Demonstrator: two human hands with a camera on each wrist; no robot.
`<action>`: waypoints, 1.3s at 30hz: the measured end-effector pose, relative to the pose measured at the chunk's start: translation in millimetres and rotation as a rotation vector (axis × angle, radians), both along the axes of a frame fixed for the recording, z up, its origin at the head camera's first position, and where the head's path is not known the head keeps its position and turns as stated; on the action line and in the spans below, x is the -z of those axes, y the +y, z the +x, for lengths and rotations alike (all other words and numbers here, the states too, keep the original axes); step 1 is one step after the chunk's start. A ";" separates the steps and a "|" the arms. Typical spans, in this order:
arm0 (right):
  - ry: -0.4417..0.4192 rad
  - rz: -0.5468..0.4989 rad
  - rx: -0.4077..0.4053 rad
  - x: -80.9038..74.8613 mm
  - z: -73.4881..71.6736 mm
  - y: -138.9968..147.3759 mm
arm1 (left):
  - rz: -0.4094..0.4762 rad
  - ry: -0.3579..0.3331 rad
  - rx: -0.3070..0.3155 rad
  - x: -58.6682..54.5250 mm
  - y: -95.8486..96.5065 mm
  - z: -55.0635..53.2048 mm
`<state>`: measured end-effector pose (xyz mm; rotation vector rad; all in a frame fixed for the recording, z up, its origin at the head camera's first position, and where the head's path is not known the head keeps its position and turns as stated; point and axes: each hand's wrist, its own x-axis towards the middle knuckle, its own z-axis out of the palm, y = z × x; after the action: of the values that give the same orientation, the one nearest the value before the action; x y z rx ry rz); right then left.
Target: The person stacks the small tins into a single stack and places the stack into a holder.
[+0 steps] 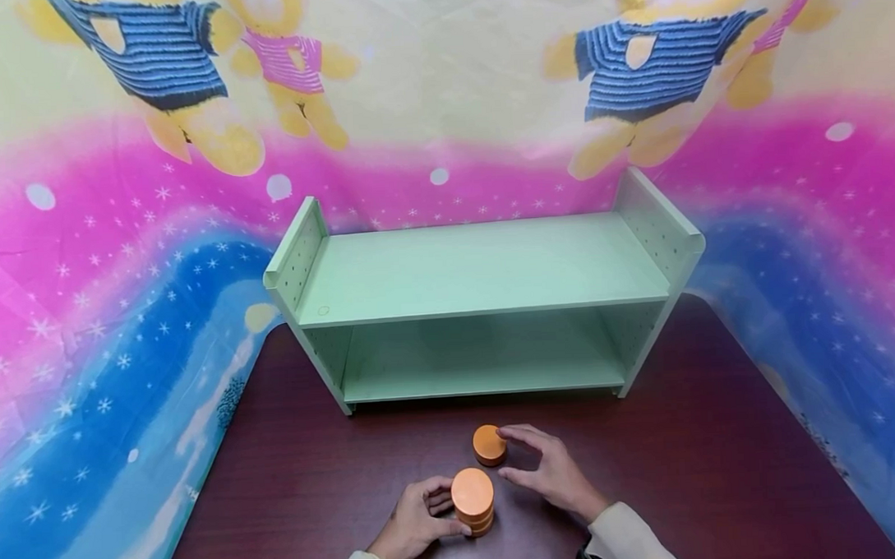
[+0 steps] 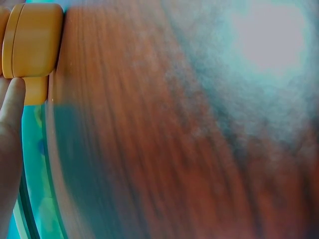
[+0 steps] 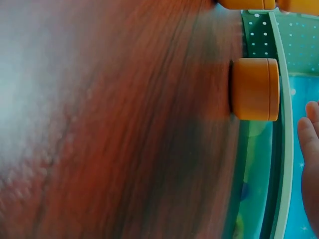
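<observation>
The work in hand looks like sorting out a few round orange tubs at the near part of the dark table, and the step seems to be a stacking one, with one hand steadying and the other dealing with a loose piece. The left hand [image 1: 419,519] has its fingers bent about the near side of a short stack of tubs [image 1: 473,499], thumb low against the front and the other fingers at the left side, a light hold rather than a full wrap. The right hand [image 1: 550,469] holds nothing: its thumb and forefinger are spread well apart beside a single tub [image 1: 488,444], which stands upright on the table [image 1: 277,483] just beyond the stack and apart from it. From above, the forefinger seems to meet that tub's rim, but the right wrist view shows a gap between them. Whether this hand is reaching in or letting go, one moment cannot tell. If the single tub is to join the stack, the next move calls for lowering the right fingers round its sides and closing them, while the left keeps the stack from sliding. The green shelf [image 1: 477,266] stands behind, untouched by either hand.
</observation>
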<state>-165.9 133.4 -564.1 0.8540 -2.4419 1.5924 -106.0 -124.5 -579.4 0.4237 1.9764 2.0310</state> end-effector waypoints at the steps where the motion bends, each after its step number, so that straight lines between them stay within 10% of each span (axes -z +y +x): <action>1: 0.000 0.006 0.008 0.6 -0.5 -0.2 | 0.001 0.001 0.000 -0.1 -0.1 0.0; 39: -0.044 0.121 0.075 12.0 -15.9 -3.9 | -0.014 -0.042 -0.009 0.1 -0.3 -0.7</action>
<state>-181.8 129.5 -576.1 0.7419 -2.5909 1.4663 -106.7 -124.8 -579.5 0.3674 1.9698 2.0135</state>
